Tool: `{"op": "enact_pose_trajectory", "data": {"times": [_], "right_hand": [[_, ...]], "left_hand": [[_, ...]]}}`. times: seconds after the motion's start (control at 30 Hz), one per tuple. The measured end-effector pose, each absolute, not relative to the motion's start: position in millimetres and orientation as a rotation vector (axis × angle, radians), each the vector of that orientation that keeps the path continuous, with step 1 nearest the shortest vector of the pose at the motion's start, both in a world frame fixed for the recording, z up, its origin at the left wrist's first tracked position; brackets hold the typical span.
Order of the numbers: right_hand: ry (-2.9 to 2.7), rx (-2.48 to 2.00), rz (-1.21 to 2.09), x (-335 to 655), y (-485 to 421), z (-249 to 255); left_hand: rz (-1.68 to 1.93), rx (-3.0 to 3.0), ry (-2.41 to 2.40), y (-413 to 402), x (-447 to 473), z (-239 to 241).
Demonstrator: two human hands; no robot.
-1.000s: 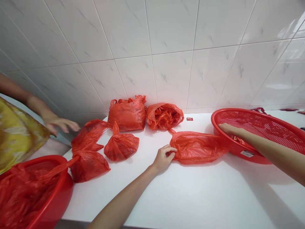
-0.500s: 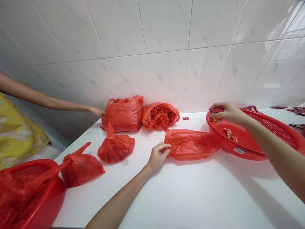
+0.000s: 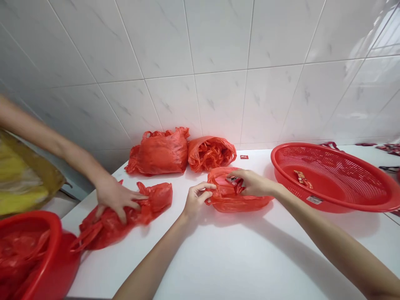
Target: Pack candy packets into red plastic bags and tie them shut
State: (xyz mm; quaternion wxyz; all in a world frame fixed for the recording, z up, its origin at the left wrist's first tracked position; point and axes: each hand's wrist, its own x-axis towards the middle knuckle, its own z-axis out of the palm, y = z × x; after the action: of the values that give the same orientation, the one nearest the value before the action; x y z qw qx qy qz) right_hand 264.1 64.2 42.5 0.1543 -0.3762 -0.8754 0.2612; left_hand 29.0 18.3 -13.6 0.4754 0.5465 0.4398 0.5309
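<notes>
My left hand (image 3: 196, 199) pinches the near-left edge of a thin red plastic bag (image 3: 243, 205) lying on the white table. The bag's mouth gapes open toward me. Inside that mouth is my right hand (image 3: 254, 182), its fingers closed around small red packets (image 3: 236, 183), partly hidden by the fingers and the film. To the right stands a red perforated basket (image 3: 337, 204), with a few small orange-and-red packets (image 3: 303, 179) at its bottom.
Another person's hand (image 3: 117, 200) presses on tied red bags (image 3: 106, 231) at the left. A red tub (image 3: 67, 254) of red bags stands at front left. Against the tiled wall lie a full red bag (image 3: 164, 152), a bag of crumpled bags (image 3: 211, 152) and one small red packet (image 3: 244, 157).
My right hand has moved left from the basket into the bag with the packets. The other person's hand has come forward from the full bag onto the tied bags.
</notes>
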Motion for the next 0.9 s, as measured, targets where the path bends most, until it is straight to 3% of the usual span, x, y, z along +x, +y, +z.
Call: {"op": "enact_pose_trajectory", "data": {"times": [0.33, 0.57, 0.9], "right_hand": [[-2.559, -1.367, 0.546, 274, 55, 25], [-2.541, -1.355, 0.625, 284, 48, 18], [-2.428, -1.434, 0.448, 279, 52, 1]], "left_hand": [[1.350, 1.333, 1.101, 20, 22, -9], [1.329, 1.437, 1.083, 21, 20, -15], [1.256, 1.514, 1.110, 22, 17, -16]]}}
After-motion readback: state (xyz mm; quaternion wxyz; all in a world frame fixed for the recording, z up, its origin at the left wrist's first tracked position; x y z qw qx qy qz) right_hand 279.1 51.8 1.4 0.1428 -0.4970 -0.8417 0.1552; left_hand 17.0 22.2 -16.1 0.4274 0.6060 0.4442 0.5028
